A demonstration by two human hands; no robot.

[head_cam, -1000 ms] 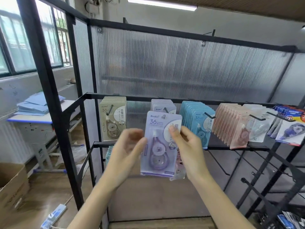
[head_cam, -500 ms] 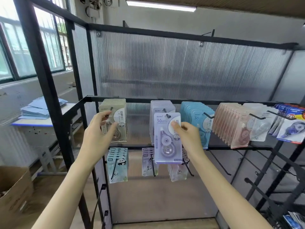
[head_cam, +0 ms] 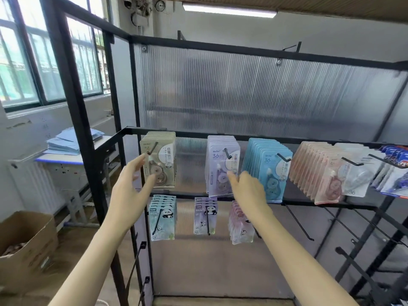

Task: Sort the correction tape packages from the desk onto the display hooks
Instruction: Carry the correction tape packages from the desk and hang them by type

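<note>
Both your hands are reaching at the display rack, holding nothing.

Your left hand [head_cam: 130, 191] is hovering with fingers spread just beside the beige packages [head_cam: 159, 159]. Your right hand [head_cam: 248, 191] is touching the lavender correction tape package [head_cam: 221, 167] with straight, relaxed fingers; the package is hanging on its hook [head_cam: 227, 153], front of the stack.

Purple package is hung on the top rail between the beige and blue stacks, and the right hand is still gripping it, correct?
Not quite. The head view shows the purple package hung between the beige stack and blue stack, but the right hand is open, fingertips at its face, gripping nothing.
</note>
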